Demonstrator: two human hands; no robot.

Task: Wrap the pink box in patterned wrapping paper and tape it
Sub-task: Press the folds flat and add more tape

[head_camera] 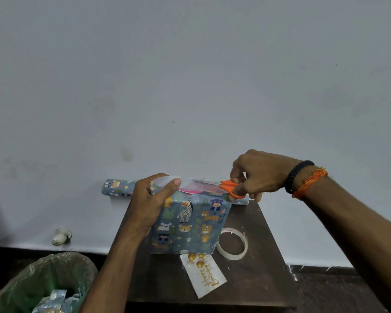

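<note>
The box stands on the dark tabletop, its front and sides covered in blue animal-print wrapping paper. At the open top, a strip of the pink box surface shows between loose paper flaps.

The left hand holds the box at its upper left corner. Its grip is closed on the paper: the thumb presses a white-backed flap against the top edge.

The right hand holds orange-handled scissors, fingers through the handles. The blades point left over the top of the box, in the paper.

A paper roll of the same print lies behind the box against the wall. A tape roll lies on the tabletop just right of the box. A greeting card with gold lettering lies in front of the box, its top edge touching the base. A bin with a plastic liner stands lower left and contains paper scraps.
</note>
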